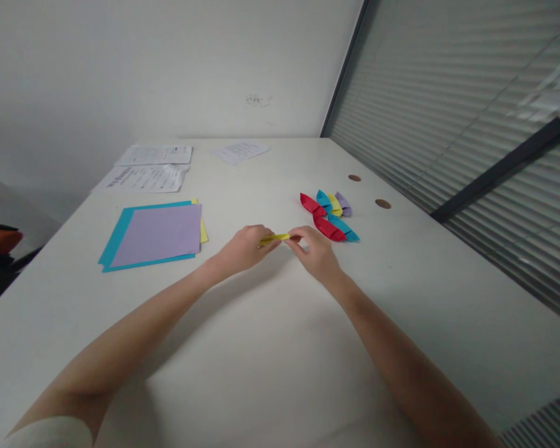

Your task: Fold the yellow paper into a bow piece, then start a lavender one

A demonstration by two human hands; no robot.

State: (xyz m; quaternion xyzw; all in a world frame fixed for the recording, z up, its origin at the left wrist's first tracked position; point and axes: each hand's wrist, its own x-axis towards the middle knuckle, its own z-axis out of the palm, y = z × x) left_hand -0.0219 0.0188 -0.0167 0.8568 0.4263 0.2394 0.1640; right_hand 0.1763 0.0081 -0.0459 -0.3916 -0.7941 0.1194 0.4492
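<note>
A small strip of folded yellow paper (275, 238) is held between my two hands above the middle of the table. My left hand (248, 249) pinches its left end. At its right end, the fingertips of my right hand (315, 254) are closed on it. Just beyond my right hand lie several folded paper pieces: a red one (328, 228), a blue one (343, 229), a second red one (312, 205), and a yellow one (335, 205) beside a purple one (343, 204). My fingers hide parts of the yellow strip.
To the left lies a stack of square paper sheets, purple (161, 235) on top, with blue (116, 239) and yellow (204, 231) edges showing. Printed sheets (144, 178) lie at the back of the white table (270, 323). Window blinds (448, 112) run along the right.
</note>
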